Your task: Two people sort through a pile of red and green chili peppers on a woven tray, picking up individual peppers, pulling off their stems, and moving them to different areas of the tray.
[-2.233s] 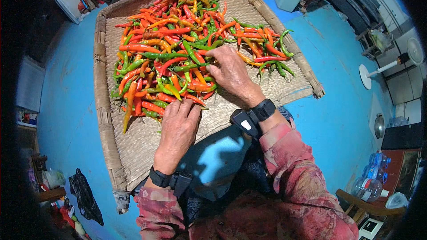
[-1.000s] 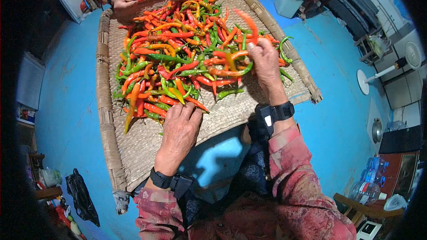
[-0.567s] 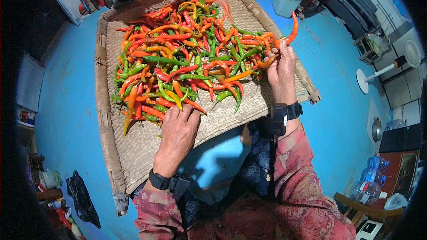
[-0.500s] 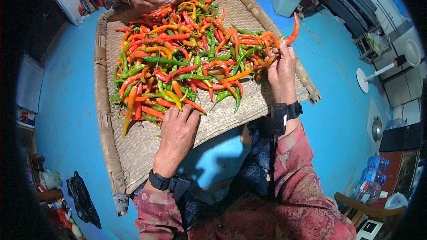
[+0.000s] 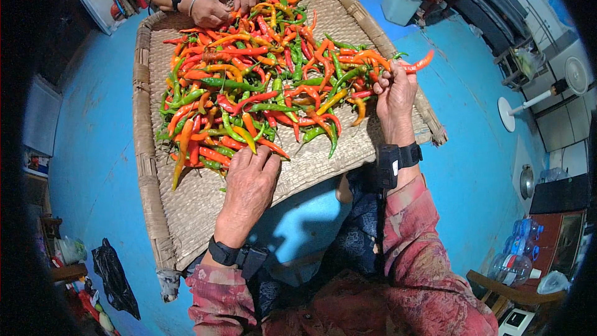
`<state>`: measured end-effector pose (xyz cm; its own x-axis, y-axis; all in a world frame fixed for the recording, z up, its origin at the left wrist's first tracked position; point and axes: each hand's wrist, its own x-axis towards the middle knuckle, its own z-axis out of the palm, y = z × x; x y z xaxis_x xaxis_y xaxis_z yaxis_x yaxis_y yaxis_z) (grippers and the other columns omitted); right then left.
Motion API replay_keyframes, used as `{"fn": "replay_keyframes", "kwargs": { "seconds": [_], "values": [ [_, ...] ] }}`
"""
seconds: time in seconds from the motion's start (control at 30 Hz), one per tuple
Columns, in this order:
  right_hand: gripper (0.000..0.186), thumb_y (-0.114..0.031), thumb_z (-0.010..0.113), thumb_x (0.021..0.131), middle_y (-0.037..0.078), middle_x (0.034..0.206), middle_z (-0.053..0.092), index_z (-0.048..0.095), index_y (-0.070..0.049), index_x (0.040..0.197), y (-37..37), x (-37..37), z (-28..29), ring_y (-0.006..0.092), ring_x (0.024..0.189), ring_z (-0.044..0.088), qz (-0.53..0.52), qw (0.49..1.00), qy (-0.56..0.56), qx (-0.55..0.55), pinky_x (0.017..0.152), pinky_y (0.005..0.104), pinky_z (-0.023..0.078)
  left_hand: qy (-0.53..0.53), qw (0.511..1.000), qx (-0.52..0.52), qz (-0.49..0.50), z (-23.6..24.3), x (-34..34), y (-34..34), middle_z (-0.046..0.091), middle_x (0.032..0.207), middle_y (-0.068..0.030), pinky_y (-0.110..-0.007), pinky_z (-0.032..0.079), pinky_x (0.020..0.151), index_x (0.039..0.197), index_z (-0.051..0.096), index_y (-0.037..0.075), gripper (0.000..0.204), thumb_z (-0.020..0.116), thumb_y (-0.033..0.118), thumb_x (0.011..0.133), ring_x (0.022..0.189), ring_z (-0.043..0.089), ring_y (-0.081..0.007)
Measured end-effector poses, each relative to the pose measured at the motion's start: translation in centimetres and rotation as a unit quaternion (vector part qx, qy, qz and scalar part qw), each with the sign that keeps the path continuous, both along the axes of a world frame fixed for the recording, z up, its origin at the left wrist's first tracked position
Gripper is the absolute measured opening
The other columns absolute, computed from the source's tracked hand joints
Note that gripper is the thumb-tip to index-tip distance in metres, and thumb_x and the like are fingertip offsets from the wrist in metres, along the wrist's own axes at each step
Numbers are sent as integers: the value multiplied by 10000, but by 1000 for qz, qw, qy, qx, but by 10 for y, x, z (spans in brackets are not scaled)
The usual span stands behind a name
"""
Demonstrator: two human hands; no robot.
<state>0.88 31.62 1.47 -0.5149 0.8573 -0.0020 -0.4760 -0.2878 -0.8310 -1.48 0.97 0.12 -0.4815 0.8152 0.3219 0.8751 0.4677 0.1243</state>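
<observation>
A large pile of red, orange, yellow and green chili peppers point(image 5: 252, 106) lies on a woven tray point(image 5: 193, 218). My right hand point(image 5: 396, 96), at the pile's right side, is closed around a red chili pepper point(image 5: 421, 63) whose curved tip sticks out to the right. Just left of that hand, an orange chili pepper point(image 5: 359, 112) rests at the edge of the pile. My left hand point(image 5: 250, 182) lies palm down at the near edge, its fingers apart and touching the peppers. Its fingertips are partly hidden.
Across the tray, another person's hands point(image 5: 210, 11) work in the far side of the pile. A grey-blue bin point(image 5: 401, 1) stands beyond the tray on the blue floor point(image 5: 466, 168). To the right is a white fan point(image 5: 541, 96); a black plastic bag point(image 5: 116, 280) lies at lower left.
The red chili pepper in my right hand has tipped from pointing up to pointing right. An orange one now lies below that hand. The other person's hands moved lower and apart. My left hand stays put.
</observation>
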Motion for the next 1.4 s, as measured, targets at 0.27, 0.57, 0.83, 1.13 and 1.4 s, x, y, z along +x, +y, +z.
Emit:
{"fn": "replay_keyframes", "kwargs": {
  "seconds": [0.27,0.57,0.83,1.13,1.4],
  "values": [
    [197,-246,595,960,-26,712,444,431,-139,980,2,3,2,55,530,408,32,999,26,-8,423,216,355,1,1000,-5,1,1,1,0,580,1085,-129,-427,430,903,1022,621,34,223,608,103,810,1022,544,-306],
    [204,-273,599,965,-35,701,438,448,-136,956,0,1,4,46,523,403,-12,1000,4,-5,418,202,350,2,1000,-7,0,1,-1,-1,580,1085,-135,-428,427,920,1031,619,33,234,606,104,809,1030,543,-309],
    [196,-255,623,952,-42,703,429,494,-109,974,3,-1,1,39,530,405,-58,998,1,12,420,192,353,13,1000,2,-8,-1,-2,-2,579,1070,-113,-415,428,867,1024,623,48,216,628,114,818,969,538,-294],
    [230,-256,640,943,0,692,546,558,-47,895,0,-2,3,100,544,498,-176,927,-64,325,473,268,411,8,1000,-13,-4,0,-1,0,574,1075,-116,-415,428,869,1030,621,47,223,627,115,817,966,537,-294],
    [305,-215,709,866,55,639,550,583,-38,1079,-3,5,5,232,579,569,-159,788,-353,480,560,396,456,-8,1000,-8,-5,3,0,0,574,1079,-130,-432,426,925,1029,617,36,230,603,98,809,1011,543,-305]
  ]
}}
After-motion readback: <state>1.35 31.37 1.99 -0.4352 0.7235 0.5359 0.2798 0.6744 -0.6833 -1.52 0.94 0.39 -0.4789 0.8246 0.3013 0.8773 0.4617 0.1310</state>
